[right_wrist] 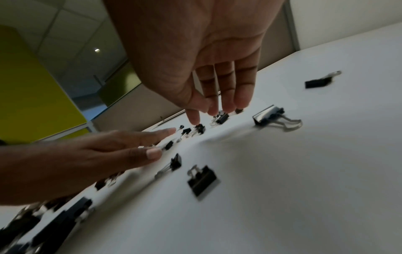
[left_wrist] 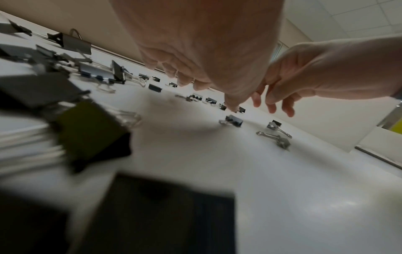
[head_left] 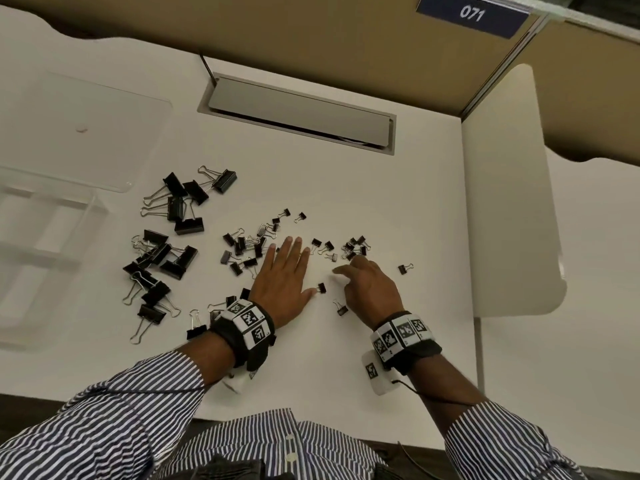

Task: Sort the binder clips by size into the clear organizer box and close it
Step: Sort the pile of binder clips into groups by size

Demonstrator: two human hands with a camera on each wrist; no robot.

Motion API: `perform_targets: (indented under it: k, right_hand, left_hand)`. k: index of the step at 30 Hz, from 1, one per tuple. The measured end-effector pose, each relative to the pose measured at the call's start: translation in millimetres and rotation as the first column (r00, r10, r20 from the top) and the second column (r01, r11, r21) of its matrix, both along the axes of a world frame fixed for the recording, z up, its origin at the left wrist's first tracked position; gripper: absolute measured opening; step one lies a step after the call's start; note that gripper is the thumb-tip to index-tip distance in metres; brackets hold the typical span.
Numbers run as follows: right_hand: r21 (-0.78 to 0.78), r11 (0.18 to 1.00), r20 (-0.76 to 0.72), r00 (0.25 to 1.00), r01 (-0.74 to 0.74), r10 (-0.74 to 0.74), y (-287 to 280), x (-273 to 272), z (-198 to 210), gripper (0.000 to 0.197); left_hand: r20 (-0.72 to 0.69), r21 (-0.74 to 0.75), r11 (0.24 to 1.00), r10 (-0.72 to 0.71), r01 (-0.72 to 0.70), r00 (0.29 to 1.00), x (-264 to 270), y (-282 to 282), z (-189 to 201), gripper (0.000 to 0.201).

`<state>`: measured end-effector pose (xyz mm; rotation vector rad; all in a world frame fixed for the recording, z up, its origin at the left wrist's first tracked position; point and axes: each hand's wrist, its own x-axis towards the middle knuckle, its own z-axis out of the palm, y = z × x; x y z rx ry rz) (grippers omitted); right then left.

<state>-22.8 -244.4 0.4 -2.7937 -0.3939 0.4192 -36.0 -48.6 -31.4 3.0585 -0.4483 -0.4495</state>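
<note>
Black binder clips lie scattered on the white desk [head_left: 381,188]: large ones [head_left: 187,199] at the left, medium ones [head_left: 246,247] in the middle, and a cluster of small ones [head_left: 355,247] to the right. My left hand [head_left: 298,268] lies flat with straight fingers between the medium and small clips, and one small clip [head_left: 322,288] sits just off its thumb tip. My right hand [head_left: 349,268] hovers with its fingers pointing down, the fingertips [right_wrist: 226,106] right at the small cluster [right_wrist: 222,117], pinching nothing. The clear organizer box [head_left: 86,206] stands open at the far left.
The box's clear lid [head_left: 104,109] lies flat behind the box. A grey cable hatch [head_left: 298,112] is set into the desk at the back. A white divider panel [head_left: 509,188] stands at the right. Single small clips [head_left: 403,269] [head_left: 341,308] lie near my right hand.
</note>
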Motion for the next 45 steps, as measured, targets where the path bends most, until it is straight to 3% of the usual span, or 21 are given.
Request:
perform_targets:
  k: [4, 8, 15, 23, 30, 37, 45]
  right_hand:
    - [0.046, 0.990, 0.046, 0.990, 0.130, -0.132, -9, 4, 7, 0.042]
    - [0.031, 0.988, 0.038, 0.987, 0.153, -0.154, -11, -5, 15, 0.041]
    - [0.014, 0.978, -0.003, 0.978, 0.210, -0.210, -13, -30, 20, 0.041]
    - [0.032, 0.964, -0.009, 0.964, 0.265, -0.264, -7, -27, 18, 0.042]
    - [0.006, 0.980, -0.034, 0.979, 0.200, -0.200, -1, 3, 12, 0.045]
    - [-0.039, 0.997, -0.033, 0.997, 0.064, -0.065, 19, 25, -5, 0.063]
    - [-0.010, 1.000, -0.067, 0.998, -0.007, 0.006, 21, 10, -6, 0.052]
  left_hand:
    - [0.016, 0.001, 1.000, -0.021, 0.021, 1.000, 17, -7, -1, 0.081]
    - [0.020, 0.033, 0.998, -0.047, 0.046, 0.999, 24, -5, 1, 0.081]
    - [0.029, 0.008, 0.995, -0.100, 0.099, 0.995, 1, 16, 3, 0.089]
    - [0.019, -0.055, 0.976, -0.212, 0.213, 0.977, -24, 24, -3, 0.075]
    - [0.029, -0.065, 0.997, -0.050, 0.052, 0.998, -19, 23, 4, 0.092]
    - [0.064, -0.104, 0.992, 0.074, -0.067, 0.995, -25, 15, 1, 0.090]
    - [0.098, -0.183, 0.979, 0.107, -0.088, 0.989, -28, 10, -6, 0.085]
